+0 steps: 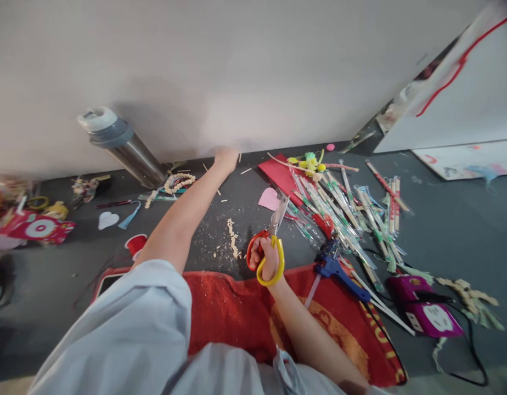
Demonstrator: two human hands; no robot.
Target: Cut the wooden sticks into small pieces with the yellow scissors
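My right hand grips a pair of scissors with red and yellow handles, blades pointing up and away over the dark floor. My left arm stretches far forward, and my left hand rests closed at the base of the wall, beside a few loose wooden sticks; what it holds, if anything, is hidden. A trail of small wooden chips and sawdust lies between my arms. A pink paper heart lies just beyond the scissor blades.
A pile of wrapped chopsticks covers red paper at the right. A blue glue gun and purple power strip lie nearer. A steel bottle stands at left, with a red cup and red mat near me.
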